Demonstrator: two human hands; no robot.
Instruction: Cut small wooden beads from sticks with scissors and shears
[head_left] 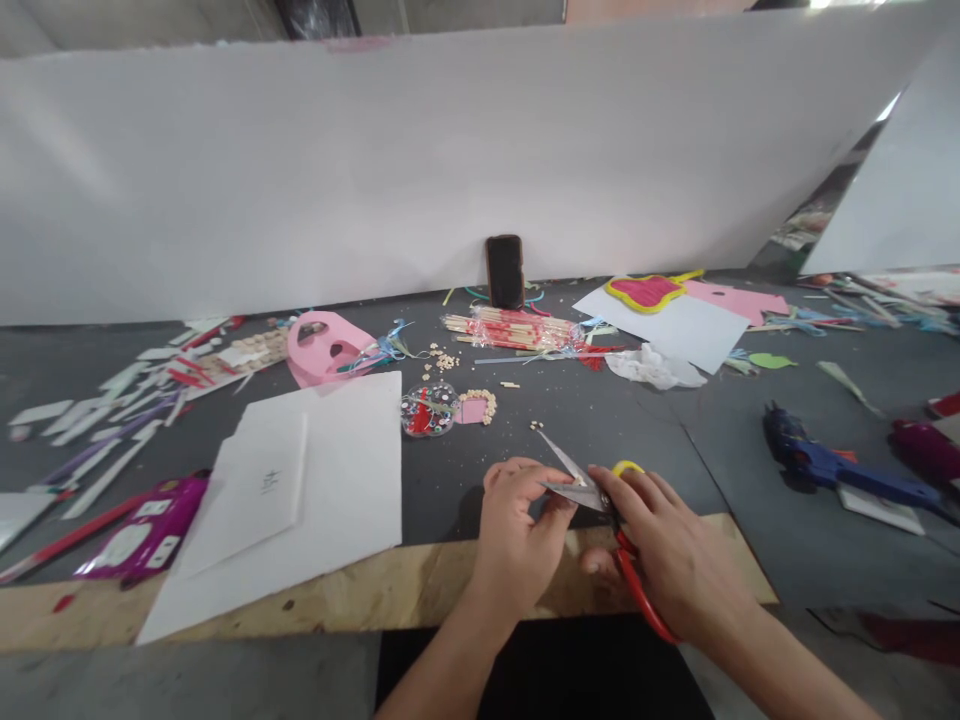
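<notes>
My right hand (pixel 671 545) grips a pair of scissors (pixel 585 488) with red and yellow handles, its blades spread and pointing up and left. Close to the blades, my left hand (pixel 523 530) pinches something mostly hidden by the fingers; a small pale bit shows between the blades. Just beyond the scissor tip lie a few tiny pale cut pieces (pixel 536 425). Farther off, a small pink square (pixel 472 410) has similar pieces along its edges. Beside it sits a clear round case (pixel 429 410) with small dark, white and red items.
White sheets (pixel 345 480) cover the left front. A bundle of wrapped sticks (pixel 517 328) lies at the back, before a propped phone (pixel 505 270). At right rests a blue glue gun (pixel 847 465). Pink mask-like foam (pixel 326 348) and scattered strips lie left. A white panel (pixel 375 180) stands behind.
</notes>
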